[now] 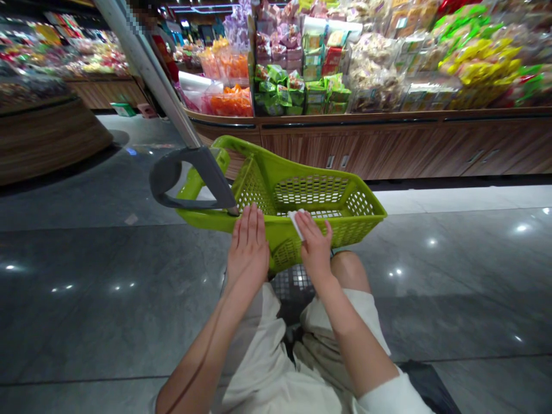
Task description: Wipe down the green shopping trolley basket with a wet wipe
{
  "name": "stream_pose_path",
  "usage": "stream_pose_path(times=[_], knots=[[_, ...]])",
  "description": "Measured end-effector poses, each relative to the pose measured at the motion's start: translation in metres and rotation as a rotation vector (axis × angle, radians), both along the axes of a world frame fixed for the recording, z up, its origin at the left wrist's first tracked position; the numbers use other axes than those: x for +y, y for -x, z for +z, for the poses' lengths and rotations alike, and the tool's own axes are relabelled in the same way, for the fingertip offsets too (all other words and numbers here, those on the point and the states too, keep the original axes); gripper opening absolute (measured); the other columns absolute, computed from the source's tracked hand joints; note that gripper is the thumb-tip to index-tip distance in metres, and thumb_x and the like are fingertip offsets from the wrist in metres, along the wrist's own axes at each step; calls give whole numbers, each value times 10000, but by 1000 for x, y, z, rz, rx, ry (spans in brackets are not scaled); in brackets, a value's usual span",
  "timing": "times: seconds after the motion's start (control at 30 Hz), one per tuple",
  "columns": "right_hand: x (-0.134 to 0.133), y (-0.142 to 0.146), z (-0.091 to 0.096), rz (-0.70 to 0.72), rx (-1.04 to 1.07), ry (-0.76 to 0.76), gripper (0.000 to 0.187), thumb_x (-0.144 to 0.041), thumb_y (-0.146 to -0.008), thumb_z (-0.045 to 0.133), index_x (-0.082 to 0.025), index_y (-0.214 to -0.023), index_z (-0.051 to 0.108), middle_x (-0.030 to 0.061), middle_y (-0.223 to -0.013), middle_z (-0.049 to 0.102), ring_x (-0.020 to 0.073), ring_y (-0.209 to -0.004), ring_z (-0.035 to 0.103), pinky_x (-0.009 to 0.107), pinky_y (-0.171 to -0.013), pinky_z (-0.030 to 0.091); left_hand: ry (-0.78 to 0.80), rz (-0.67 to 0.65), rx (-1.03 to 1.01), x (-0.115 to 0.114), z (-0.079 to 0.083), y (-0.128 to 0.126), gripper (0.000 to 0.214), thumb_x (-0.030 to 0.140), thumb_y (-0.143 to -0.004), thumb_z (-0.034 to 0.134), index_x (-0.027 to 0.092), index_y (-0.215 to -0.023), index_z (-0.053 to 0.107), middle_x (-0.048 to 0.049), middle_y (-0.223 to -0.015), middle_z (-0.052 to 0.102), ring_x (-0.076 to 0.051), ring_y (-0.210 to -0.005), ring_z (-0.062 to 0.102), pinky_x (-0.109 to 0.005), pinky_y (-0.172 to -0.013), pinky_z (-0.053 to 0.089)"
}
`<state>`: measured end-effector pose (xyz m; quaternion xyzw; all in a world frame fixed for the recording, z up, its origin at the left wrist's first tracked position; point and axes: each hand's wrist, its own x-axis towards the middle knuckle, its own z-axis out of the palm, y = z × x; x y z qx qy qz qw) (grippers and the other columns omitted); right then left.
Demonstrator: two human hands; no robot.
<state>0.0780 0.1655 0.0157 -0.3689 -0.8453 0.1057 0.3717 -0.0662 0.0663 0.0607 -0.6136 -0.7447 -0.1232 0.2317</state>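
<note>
A lime-green shopping basket (309, 172) with perforated walls stands in front of my knees, and no goods show inside it. My left hand (249, 244) lies flat on its near rim, fingers stretched together and pointing away from me. Farther right on the same rim, my right hand (316, 244) presses a small white cloth (296, 223) under its fingers. Part of the cloth is hidden by those fingers. A grey loop handle (163, 178) on a metal pole (159, 80) leans over the basket's left end, close to my left hand.
Beyond the basket runs a wood-panelled counter (297, 144) stacked with packaged snacks (280, 89). Another curved wooden display (47, 132) stands at the left. A person partly shows behind the pole. Dark glossy tiles (86, 287) cover the floor, and a black item (426, 385) lies at lower right.
</note>
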Motion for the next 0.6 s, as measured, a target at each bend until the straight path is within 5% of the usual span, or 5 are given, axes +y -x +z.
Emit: stream_pose_path(times=[0.13, 0.27, 0.47, 0.6], knots=[[28, -46, -24, -199, 13, 29, 762, 7, -743, 350, -282, -1437, 479, 19, -1499, 524, 148, -1434, 418, 483, -1207, 122, -8, -19, -9, 0, -2, 2, 767, 156, -894, 484, -49, -1542, 130, -229, -1640, 159, -320, -1540, 58, -518, -1254, 188], [23, -30, -17, -310, 66, 80, 713, -4, -759, 348, -260, -1398, 534, 47, -1471, 552, 181, -1420, 442, 515, -1198, 137, -24, -23, -17, 2, -4, 1, 771, 147, -899, 472, -43, -1546, 97, -235, -1636, 156, -313, -1539, 34, -533, -1250, 198], [-25, 55, 27, 107, 64, 26, 718, 8, -762, 363, -224, -1428, 498, 43, -1488, 537, 120, -1438, 403, 407, -1225, 103, -45, 27, -1, 5, -5, -4, 655, 101, -921, 405, -59, -1524, 206, -254, -1621, 199, -309, -1537, 56, -512, -1245, 225], [-28, 52, 27, 156, 33, -19, 756, 16, -754, 354, -234, -1461, 450, 39, -1521, 497, 113, -1451, 379, 418, -1230, 46, -26, 20, 4, 3, -2, -4, 671, 119, -916, 426, -53, -1526, 208, -246, -1627, 194, -313, -1538, 80, -506, -1243, 230]])
